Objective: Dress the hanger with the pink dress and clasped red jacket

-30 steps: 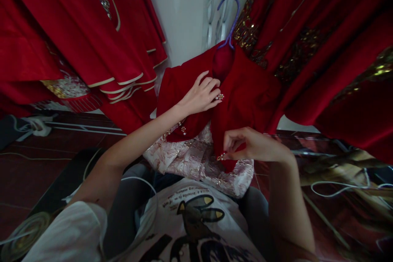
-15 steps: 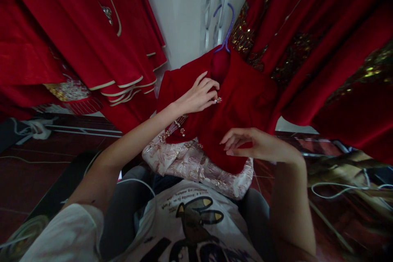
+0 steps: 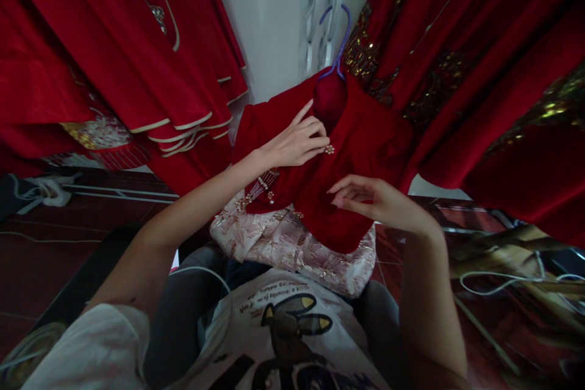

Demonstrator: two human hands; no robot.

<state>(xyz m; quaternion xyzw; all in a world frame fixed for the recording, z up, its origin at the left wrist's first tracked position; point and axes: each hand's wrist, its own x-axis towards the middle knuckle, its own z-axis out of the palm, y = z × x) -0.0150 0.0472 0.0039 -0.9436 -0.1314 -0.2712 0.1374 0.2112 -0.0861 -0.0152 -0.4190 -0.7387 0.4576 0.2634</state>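
A red velvet garment point(image 3: 365, 116) hangs on a purple hanger point(image 3: 343, 42), its lower part spread over patterned pink-and-white fabric point(image 3: 292, 244) on my lap. My left hand point(image 3: 301, 141) lies on the garment's front below the neckline, index finger stretched out. Its thumb and other fingertips close on a small jewelled flower ornament point(image 3: 329, 149). Below and right of it, my right hand point(image 3: 370, 195) is over the velvet, thumb and fingertips drawn together; whatever they pinch is too small to see. Under my left wrist, a beaded tassel trim point(image 3: 265, 186) lies on the garment.
Red garments with pale piping point(image 3: 183, 73) hang at left, and red garments with gold sequins point(image 3: 457, 73) at right. Behind stands a white panel with a metal rail point(image 3: 315, 18). A white cable point(image 3: 498, 280) and wooden pieces lie on the right floor.
My right hand has moved slightly up, its thumb and fingertips now closer together. My left hand stays nearly in place, with more of the flower ornament showing.
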